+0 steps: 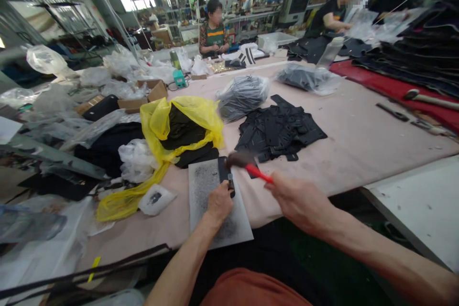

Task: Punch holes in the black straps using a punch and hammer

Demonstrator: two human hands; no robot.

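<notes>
My left hand [219, 204] pinches a small metal tool [230, 182] upright on a dark strip [223, 170]. The strip lies across the top right part of a speckled grey board [204, 191] at the table's front edge. In my right hand [296, 201] is a hammer [256, 170] with a red handle; its dark head, blurred, hovers by the top of the metal tool. Whether the head touches the tool cannot be made out. Behind the hammer lies a pile of black cut pieces [281, 129].
A yellow bag [211, 122] with dark fabric stands left of the pile. Clear bags of grey pieces [244, 95] lie behind. Another hammer [430, 99] rests on red material at right. Clear plastic bags [122, 69] crowd the left. People sit across the table.
</notes>
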